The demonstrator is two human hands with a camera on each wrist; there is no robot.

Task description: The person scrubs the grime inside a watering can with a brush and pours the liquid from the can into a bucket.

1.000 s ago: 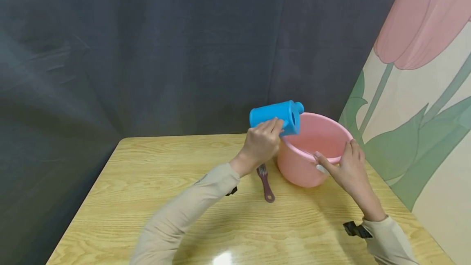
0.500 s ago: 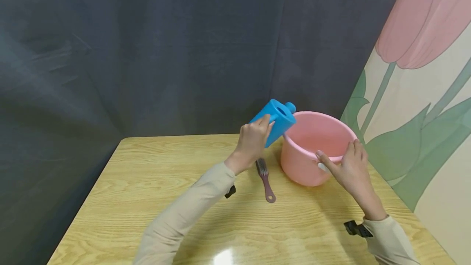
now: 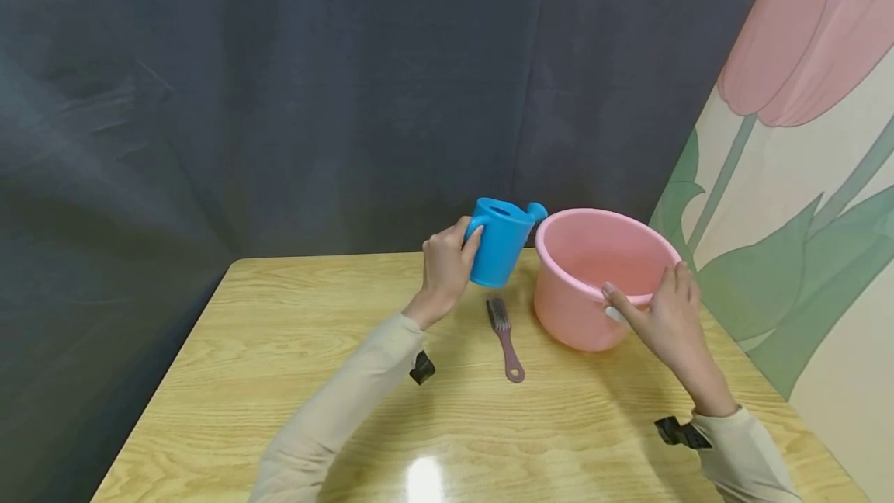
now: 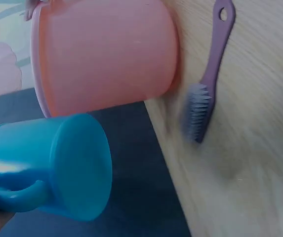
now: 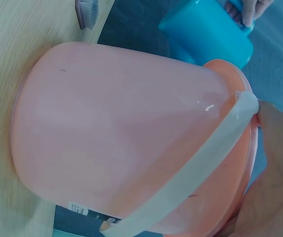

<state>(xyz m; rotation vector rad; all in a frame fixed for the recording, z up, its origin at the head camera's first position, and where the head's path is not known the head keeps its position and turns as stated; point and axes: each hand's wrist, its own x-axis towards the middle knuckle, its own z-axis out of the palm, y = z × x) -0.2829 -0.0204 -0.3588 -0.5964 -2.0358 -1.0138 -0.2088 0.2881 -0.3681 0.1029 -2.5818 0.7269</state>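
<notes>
My left hand (image 3: 447, 266) grips the handle of a blue watering can (image 3: 500, 243), held just above the table and slightly tilted, spout to the right. The spout end stands beside the left rim of a pink bucket (image 3: 569, 309). With thumb and fingers, my right hand (image 3: 670, 324) holds the bucket's near right rim. Upright on the table, the bucket has a white handle (image 5: 195, 170) hanging across its outside in the right wrist view. A purple brush (image 3: 504, 338) with grey bristles lies between the can and my right forearm; the left wrist view shows its bristles (image 4: 198, 111).
The wooden table (image 3: 279, 348) ends at a dark curtain (image 3: 377, 99) behind. A wall painted with tulips (image 3: 775, 278) stands close on the right, next to the bucket. Black wrist devices (image 3: 422, 368) sit at both cuffs.
My left hand has moved left and turned the watering can from lying tipped over the bucket's rim to nearly upright beside it. The brush is more fully visible. My right hand stays on the rim.
</notes>
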